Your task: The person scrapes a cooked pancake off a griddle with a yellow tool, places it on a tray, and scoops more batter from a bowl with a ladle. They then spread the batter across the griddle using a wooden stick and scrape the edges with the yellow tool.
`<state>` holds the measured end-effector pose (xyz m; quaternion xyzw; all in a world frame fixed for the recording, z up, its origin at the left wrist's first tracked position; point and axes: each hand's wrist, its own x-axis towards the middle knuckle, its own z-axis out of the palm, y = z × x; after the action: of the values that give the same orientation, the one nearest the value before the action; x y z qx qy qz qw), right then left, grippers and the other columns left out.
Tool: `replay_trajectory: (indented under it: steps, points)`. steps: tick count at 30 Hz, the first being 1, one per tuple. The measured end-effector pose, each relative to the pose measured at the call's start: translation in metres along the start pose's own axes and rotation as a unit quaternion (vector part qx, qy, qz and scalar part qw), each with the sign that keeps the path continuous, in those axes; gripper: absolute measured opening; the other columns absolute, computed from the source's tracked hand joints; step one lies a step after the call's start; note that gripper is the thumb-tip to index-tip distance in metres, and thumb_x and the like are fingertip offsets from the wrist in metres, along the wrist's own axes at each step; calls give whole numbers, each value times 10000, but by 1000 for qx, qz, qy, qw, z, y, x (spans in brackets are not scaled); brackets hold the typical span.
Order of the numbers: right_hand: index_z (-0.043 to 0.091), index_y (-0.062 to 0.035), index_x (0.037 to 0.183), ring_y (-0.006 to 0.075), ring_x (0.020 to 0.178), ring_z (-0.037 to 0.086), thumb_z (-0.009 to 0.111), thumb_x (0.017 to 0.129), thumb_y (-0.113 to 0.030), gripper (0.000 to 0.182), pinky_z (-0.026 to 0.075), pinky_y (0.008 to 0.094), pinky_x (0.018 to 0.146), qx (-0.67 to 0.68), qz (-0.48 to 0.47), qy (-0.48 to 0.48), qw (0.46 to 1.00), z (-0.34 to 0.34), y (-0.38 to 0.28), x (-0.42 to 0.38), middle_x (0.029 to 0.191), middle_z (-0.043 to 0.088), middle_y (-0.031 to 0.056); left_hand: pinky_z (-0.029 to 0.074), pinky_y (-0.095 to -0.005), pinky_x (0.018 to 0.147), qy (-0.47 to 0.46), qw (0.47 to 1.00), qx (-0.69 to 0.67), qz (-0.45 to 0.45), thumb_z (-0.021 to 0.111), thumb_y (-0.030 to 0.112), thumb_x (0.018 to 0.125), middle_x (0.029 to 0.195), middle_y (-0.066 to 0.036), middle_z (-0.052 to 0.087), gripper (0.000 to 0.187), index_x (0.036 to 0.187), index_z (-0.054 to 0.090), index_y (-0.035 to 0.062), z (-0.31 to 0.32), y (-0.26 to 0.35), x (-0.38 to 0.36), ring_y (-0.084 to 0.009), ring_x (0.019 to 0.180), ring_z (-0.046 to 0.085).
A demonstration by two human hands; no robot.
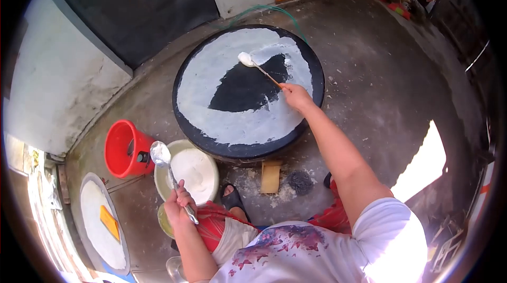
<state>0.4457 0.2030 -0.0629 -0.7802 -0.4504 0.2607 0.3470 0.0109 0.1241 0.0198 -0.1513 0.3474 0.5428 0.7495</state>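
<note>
Though beside basin (163, 180), bucket (141, 143) off griddle (245, 90)

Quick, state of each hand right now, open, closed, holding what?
Left hand: closed, holding a silver-coloured, long-handled metal ladle.
Right hand: closed, holding a thin, brown-handled tool with a white-coated, rounded end.
</note>
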Motion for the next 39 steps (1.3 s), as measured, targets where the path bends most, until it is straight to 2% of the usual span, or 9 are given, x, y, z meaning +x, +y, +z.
replay_trajectory:
  steps: [4,11,14,20,24,28,32,34,39]
  points:
    - [594,-149,1106,250,935,586,476,863,-199,275,442,324,811,-3,96,87,991,3,-16,6,1007,621,116,338,-199,392,9,1000,4,10,318,208,944,708,-38,445,342,1100,428,-75,-2,-2,-6,-84,485,379]
    - [586,-219,1114,269,998,558,454,870,-247,279,433,363,845,-65,-19,-60,996,-13,-22,-17,1064,599,102,340,-201,397,-6,1000,-4,10,318,210,944,720,-43,445,341,1097,428,-74,-10,8,-4,-87,498,384]
    - [597,-146,1100,282,974,574,479,863,-194,269,439,339,837,-62,108,94,988,-14,-21,-39,1040,606,144,342,-202,401,-18,1000,4,9,313,212,944,723,-45,444,342,1097,427,-72,-14,9,-5,-88,503,387]
    - [595,-152,1101,264,948,586,468,873,-196,265,449,329,806,28,-6,-67,997,33,-22,-20,1016,619,121,344,-206,409,-15,1000,0,-2,309,211,944,718,-42,439,341,1099,426,-70,-9,8,-7,-90,504,381]
    - [602,-151,1088,257,909,593,461,873,-191,260,452,312,787,-52,22,42,998,28,-37,-16,977,631,113,341,-210,421,-24,1000,12,7,294,214,948,703,-35,431,346,1094,425,-71,-14,7,-6,-91,508,378]
    - [602,-151,1085,265,921,590,471,866,-189,258,448,326,800,-78,-84,-47,992,27,-30,-24,984,628,120,342,-214,427,-33,999,-7,-1,274,229,953,711,-40,438,362,1087,428,-70,-17,11,-6,-94,507,375]
    - [608,-134,1072,272,917,589,477,864,-180,249,446,327,806,-55,-4,-80,995,-8,-19,-31,983,628,125,344,-214,431,-35,999,4,1,268,233,954,715,-41,439,366,1083,428,-69,-19,13,-4,-95,509,376]
    - [611,-221,1079,257,956,577,488,850,-234,260,446,341,829,-38,24,51,998,10,-4,-30,1042,615,70,347,-214,431,-33,999,19,15,273,225,953,718,-45,444,358,1078,430,-71,-18,12,-4,-95,508,378]
    - [616,-229,1072,243,950,580,491,847,-243,257,450,343,821,-63,-101,-80,990,41,-25,-36,1032,619,67,351,-219,429,-37,999,2,-1,285,214,947,729,-51,452,347,1073,431,-74,-18,13,-2,-97,513,390]
